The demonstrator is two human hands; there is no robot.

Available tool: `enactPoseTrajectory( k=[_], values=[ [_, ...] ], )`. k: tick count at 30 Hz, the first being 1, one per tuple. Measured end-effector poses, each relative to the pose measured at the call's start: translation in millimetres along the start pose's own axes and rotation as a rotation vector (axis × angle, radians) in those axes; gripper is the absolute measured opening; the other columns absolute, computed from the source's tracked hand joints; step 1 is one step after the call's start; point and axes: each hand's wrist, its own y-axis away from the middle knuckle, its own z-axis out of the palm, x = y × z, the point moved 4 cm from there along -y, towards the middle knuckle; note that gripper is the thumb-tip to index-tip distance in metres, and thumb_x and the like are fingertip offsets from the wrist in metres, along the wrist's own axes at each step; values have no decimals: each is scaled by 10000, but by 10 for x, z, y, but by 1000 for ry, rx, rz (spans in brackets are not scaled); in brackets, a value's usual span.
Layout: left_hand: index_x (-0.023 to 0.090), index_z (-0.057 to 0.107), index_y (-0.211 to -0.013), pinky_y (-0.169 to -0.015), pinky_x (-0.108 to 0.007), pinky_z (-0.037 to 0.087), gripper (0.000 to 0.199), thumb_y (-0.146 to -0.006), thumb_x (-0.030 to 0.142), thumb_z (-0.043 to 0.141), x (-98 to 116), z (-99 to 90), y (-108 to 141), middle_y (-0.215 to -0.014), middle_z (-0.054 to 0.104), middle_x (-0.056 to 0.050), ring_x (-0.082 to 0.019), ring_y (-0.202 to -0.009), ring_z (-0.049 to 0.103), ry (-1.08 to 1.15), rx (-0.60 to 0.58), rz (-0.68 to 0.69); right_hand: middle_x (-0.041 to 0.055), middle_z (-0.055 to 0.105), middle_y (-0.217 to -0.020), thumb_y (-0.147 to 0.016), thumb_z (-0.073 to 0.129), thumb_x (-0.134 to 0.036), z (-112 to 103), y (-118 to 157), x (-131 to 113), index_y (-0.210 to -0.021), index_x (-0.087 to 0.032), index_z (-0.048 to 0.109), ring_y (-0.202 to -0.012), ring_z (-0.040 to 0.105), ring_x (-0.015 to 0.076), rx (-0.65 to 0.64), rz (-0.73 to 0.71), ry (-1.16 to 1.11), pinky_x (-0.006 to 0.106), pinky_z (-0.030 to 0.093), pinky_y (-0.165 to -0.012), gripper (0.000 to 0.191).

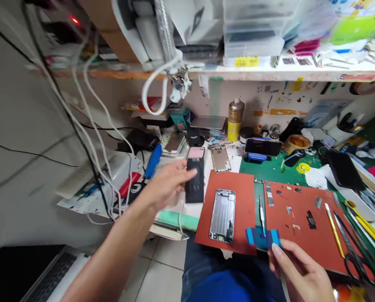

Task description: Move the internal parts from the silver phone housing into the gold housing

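Note:
My left hand (168, 182) reaches to the left of the mat, its thumb over a flat black phone battery (195, 191) and its fingers at the battery's edge. Just behind that battery lies a phone with a pinkish lit screen (196, 152). Between the thumb and fingers of my right hand (296, 264) is the edge of a blue adhesive strip (261, 238) with lighter blue ends, above the front of the mat. A silver opened phone housing (223, 216) lies on the red-brown mat (245, 188), between my hands. Beside it rests a thin screwdriver (262, 214), partly behind the strip.
A second housing (220, 158) lies behind the mat. Small parts, a circuit board (269, 193), a yellow craft knife (334, 228) and scissors (355, 256) are on the right. A spray can (235, 119) stands below the shelf (253, 74). White cables (103, 121) hang at left.

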Motion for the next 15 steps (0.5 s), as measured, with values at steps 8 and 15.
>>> enactPoseTrajectory(
  k=[8, 15],
  values=[
    [187, 616, -1169, -635, -295, 606, 542, -845, 536, 875, -914, 1088, 743, -878, 817, -75, -220, -739, 780, 229, -258, -197, 61, 733, -853, -894, 864, -425, -147, -40, -84, -1034, -194, 817, -715, 615, 158, -79, -107, -73, 278, 504, -628, 274],
    [215, 498, -1495, -806, -375, 642, 902, -748, 359, 984, -1026, 1289, 883, -969, 809, -79, -226, -831, 781, 314, -333, -280, 43, 722, -838, -897, 863, -421, -278, -61, -140, -994, -196, 809, -695, 611, 145, -56, -114, -136, 267, 488, -600, 251]
  ],
)
